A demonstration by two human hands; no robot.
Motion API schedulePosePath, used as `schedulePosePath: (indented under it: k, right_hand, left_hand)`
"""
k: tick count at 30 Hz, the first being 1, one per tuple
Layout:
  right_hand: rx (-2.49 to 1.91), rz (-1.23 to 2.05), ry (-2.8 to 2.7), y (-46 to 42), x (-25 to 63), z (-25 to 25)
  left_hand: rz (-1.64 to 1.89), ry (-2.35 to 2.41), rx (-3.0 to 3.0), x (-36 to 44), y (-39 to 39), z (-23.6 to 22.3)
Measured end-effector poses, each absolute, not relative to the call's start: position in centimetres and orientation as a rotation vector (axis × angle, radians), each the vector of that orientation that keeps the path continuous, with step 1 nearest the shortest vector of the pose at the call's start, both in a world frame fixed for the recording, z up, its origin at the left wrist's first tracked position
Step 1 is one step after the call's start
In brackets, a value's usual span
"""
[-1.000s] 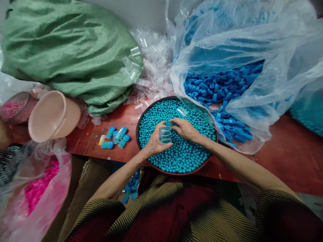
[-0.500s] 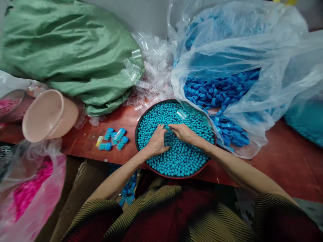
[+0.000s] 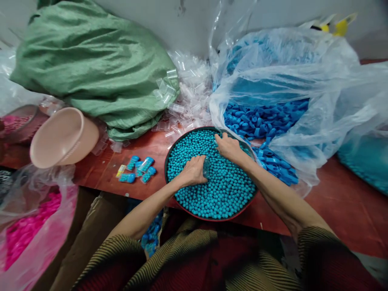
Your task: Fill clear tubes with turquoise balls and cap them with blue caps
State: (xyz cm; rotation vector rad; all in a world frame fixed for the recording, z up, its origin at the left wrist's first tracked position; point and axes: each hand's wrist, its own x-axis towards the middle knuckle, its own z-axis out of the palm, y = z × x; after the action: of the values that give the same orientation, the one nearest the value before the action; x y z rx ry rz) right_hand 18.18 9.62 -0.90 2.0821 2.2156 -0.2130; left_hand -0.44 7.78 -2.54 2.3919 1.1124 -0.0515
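A round red-rimmed tray [image 3: 166, 169] full of small turquoise beads [image 3: 212, 198] sits before me. My left hand [image 3: 194, 169] is closed around a small clear plastic tube [image 3: 206, 167], low over the beads. Further back in the tray, my right hand [image 3: 228, 146] has its fingers bent down at the beads. Whatever is under those fingers is hidden. Several bead-filled tubes with blue caps [image 3: 147, 164] lie left of the tray, beside a small yellow piece [image 3: 121, 171].
Blue caps [image 3: 263, 117] spill from a clear plastic bag [image 3: 342, 85] at the right. Empty clear tubes [image 3: 194, 87] are heaped behind the tray, against a green sack [image 3: 100, 64]. A beige bowl [image 3: 65, 137] tilts at the left, above a bag of pink pieces [image 3: 30, 226].
My right hand has left the tube in my left hand and moved back to where a loose clear tube lay in the tray. That loose tube is now covered. The view has shifted slightly.
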Motion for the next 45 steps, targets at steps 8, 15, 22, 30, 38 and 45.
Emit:
schedulePosePath:
  k: [8, 15, 22, 30, 38, 45]
  right_hand:
    - [1.998, -0.170, 2.297, 9.1, 19.2, -1.4]
    - [1.689, -0.442, 2.432, 8.4, 16.3, -1.1]
    - [1.639, -0.826, 2.539, 9.6, 16.7, -2.3]
    - [1.893, -1.466, 2.623, 8.7, 18.6, -4.1]
    - [1.953, -1.310, 2.736, 8.6, 17.6, -5.0]
    - [2.153, -0.428, 2.932, 3.5, 18.0, -5.3]
  left_hand:
    - [0.147, 1.074, 2.432, -0.9, 6.6, -3.7]
    - [0.264, 1.031, 2.551, -1.0, 6.3, -4.9]
    - [0.115, 0.949, 2.548, -0.9, 6.8, -4.6]
    - [0.126, 0.969, 2.458, -0.6, 7.0, -4.4]
    - [0.173, 0.934, 2.417, -0.3, 7.3, -4.4]
    - [0.060, 0.979, 2.481, 0.2, 7.3, -3.7]
